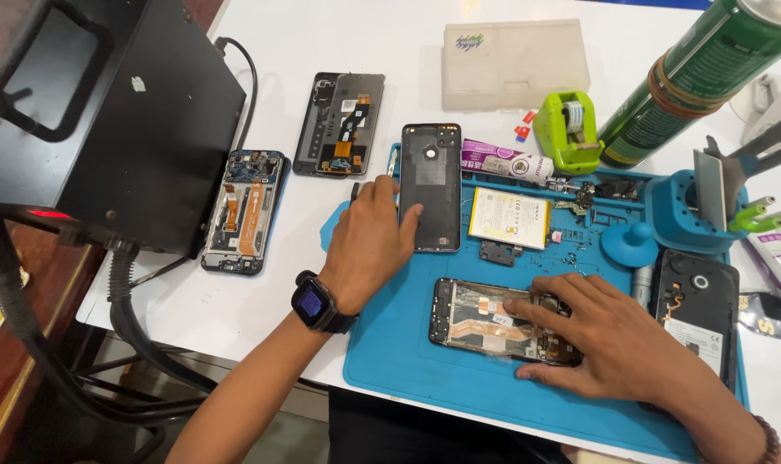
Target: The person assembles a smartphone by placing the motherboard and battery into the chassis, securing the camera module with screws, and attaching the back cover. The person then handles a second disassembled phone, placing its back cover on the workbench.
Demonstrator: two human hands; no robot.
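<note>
**Phone repair bench: hands and items in view**

Left hand (369, 245): smartwatch (315, 302) on wrist; laid at the left edge of the blue work mat (390, 344); fingers loosely together, fingertips touching the left side of the black back cover (431, 187), not clamped on it. Cover lying flat, upright in the picture, at the far left of the mat.

Right hand (609, 339): fingers spread apart, pressed flat on the right end of the opened phone (493, 320); no grip closed round it. Phone lying lengthwise at the near middle of the mat, internals and copper-coloured foil exposed.

On the mat, between the two hands and farther off: white-and-yellow battery (509, 216), just right of the back cover; small black part (500, 252) near it; loose small components at far right.

Right of the mat: blue tool holder (687, 206) with metal blades and green-tipped tools; second black phone back (700, 305) at the near right, beside the right hand.

Far side: white-and-purple tube (504, 160), green tape dispenser (568, 131), translucent plastic box (515, 64), green spray can (695, 73) tilted.

Left, off the mat on the white table (192, 296): two opened phones (246, 210) (339, 125), well apart from the hands; large black machine (124, 120) with thick cables at far left.
</note>
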